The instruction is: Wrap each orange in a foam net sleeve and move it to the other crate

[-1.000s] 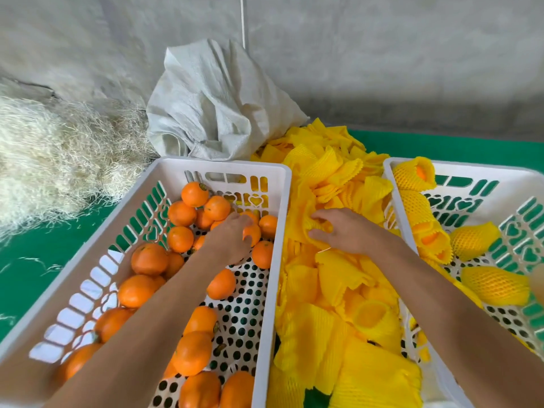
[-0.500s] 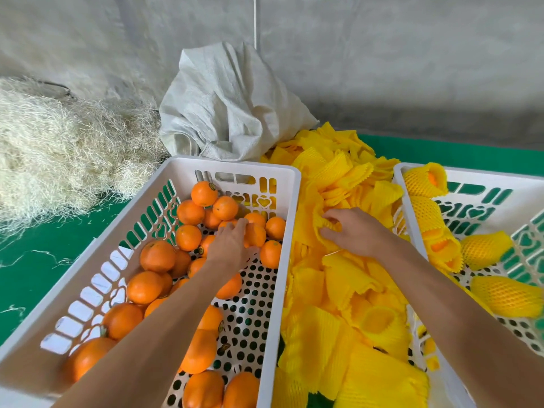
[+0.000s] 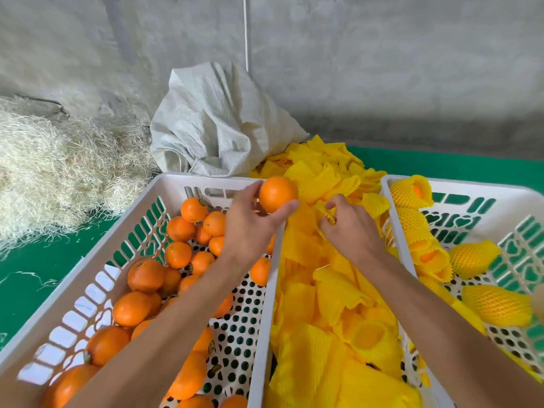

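Left hand [image 3: 250, 228] holds one round, bright orange fruit [image 3: 278, 194] between curled fingers and thumb, lifted above the far right corner of the white slotted plastic crate of loose oranges [image 3: 97, 278]. By its look the fruit is firm and fairly heavy for its bulk, with a smooth, slightly waxy skin that could roll out of a loose hold; a grip spread around its widest part, as now, seems the safest. The skin is evenly coloured and unmarked on the side that shows.

Just right of that crate, between it and the next one, lies the heap of yellow foam net sleeves [image 3: 329, 304]. Right hand [image 3: 350, 228] has its fingers curled into the heap, pinching the crinkled yellow edge of one foam sleeve [image 3: 328, 214], close beside the held orange. The sleeves look very light, soft and springy, likely to stretch open and snap back; they probably cling to one another, so taking one by its open rim and spreading the mouth should let the fruit slide in. Their edges are scalloped and the mesh is ribbed.

Further right of the loose-orange crate stands the second white plastic crate [image 3: 453, 192], which holds several wrapped oranges [image 3: 497, 304], their orange skin showing through the sleeve ends.
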